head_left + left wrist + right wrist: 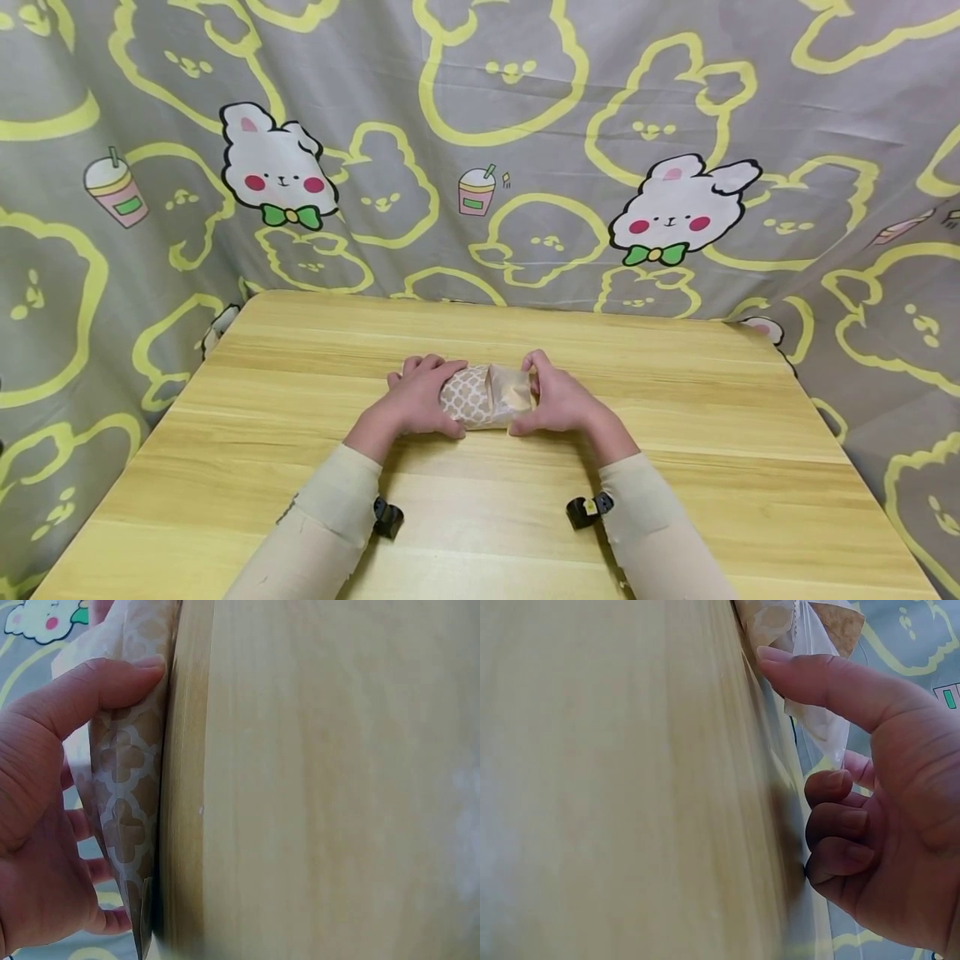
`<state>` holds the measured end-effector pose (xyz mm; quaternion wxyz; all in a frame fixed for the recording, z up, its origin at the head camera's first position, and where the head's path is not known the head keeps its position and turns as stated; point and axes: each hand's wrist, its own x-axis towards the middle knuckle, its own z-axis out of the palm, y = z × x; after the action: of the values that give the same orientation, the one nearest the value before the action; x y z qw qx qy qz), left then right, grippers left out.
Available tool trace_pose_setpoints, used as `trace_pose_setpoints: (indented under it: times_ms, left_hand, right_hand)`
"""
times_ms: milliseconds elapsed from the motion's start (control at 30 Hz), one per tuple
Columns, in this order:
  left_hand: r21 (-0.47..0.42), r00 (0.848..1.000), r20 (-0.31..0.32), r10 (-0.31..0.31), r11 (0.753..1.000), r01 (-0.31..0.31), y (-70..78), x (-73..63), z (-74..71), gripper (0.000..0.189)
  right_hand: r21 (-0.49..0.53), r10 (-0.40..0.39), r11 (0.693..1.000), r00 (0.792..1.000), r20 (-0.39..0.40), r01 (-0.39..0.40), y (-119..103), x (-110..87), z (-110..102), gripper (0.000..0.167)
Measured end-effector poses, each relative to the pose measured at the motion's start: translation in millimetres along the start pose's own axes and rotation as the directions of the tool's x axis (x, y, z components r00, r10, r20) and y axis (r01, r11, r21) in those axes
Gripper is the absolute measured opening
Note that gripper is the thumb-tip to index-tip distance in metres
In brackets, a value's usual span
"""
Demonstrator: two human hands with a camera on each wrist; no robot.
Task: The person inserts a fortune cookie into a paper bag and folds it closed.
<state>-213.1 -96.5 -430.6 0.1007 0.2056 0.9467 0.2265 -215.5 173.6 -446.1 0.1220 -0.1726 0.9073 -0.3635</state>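
Packet: between hands.
Left hand: grips patterned end; steady it.
Right hand: pinches translucent end; be gentle.

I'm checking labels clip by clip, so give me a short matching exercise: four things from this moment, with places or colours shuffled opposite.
1. packet
2. left hand
3. right hand
4. curtain

A. grey with yellow outlines
B. at the see-through end
C. between the two hands
D. at the patterned end

Pairs: 1-C, 2-D, 3-B, 4-A
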Motion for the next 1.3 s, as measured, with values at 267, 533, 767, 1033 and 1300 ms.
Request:
trace_pose_setpoints:
  times_ms: [267,533,767,1033,1300]
  left_hand:
    - [-0.003,1.000,-0.003,0.001,1.000,-0.001,-1.3,0.7,0.8,0.104]
    - [0.010,1.000,-0.001,-0.005,1.000,0.005,-1.0,1.0,0.8,0.105]
    - [0.003,1.000,0.000,-0.002,1.000,0.002,-1.6,0.9,0.9,0.105]
    - [0.000,1.000,-0.004,-0.007,1.000,0.007,-1.2,0.5,0.9,0.105]
    - [-0.003,1.000,-0.001,0.002,1.000,-0.002,-0.2,-0.1,0.5,0.104]
  right_hand:
    - [-0.004,-0.001,1.000,1.000,0.013,0.001,-0.7,-0.3,1.6,0.091]
    - [-0.015,-0.006,1.000,0.999,0.035,0.006,2.3,-1.5,0.8,0.093]
    - [-0.016,-0.006,1.000,0.999,0.041,0.006,7.3,-6.9,-6.6,0.110]
    - [-0.064,-0.041,0.997,0.998,0.052,0.044,13.5,-8.7,-9.8,0.091]
    - [0.022,-0.067,0.998,0.997,0.043,0.066,11.8,-13.9,-11.2,0.082]
